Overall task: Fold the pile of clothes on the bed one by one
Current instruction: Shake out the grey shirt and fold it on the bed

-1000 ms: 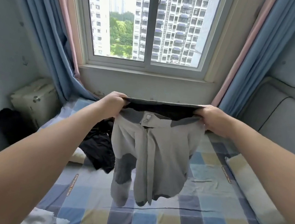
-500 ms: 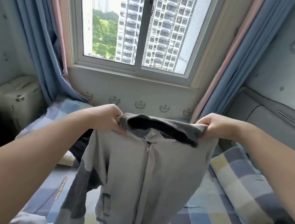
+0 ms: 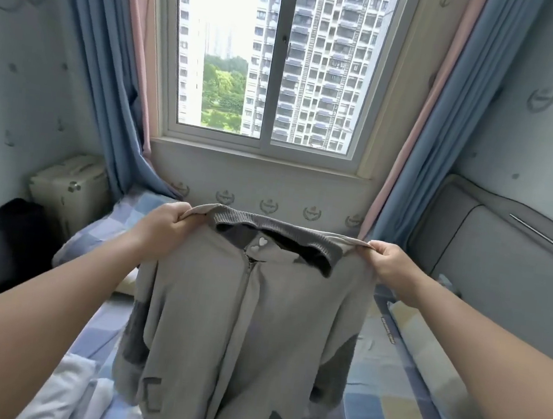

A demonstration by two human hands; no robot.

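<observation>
Fingers (image 3: 183,214) of left hand (image 3: 162,229) curled round one shoulder of grey jacket (image 3: 237,325), gripping the knit just beside the dark collar (image 3: 266,226); fingers (image 3: 375,247) of right hand (image 3: 389,263) pinching the other shoulder likewise. Held up in the air by both shoulders, front towards the camera, zip (image 3: 245,285) closed, with lower part hanging above the checked bed (image 3: 385,394) and sleeves drooping at either side. Probably the spreading-out stage, with no fold made yet. To do it well: keep both shoulders level and the collar taut, give a light shake to straighten the sleeves, then lower front-down onto a bare patch of sheet, away from the white cloth (image 3: 68,389) at the near left. Smooth flat before turning in either sleeve, to avoid pressing in creases.
</observation>
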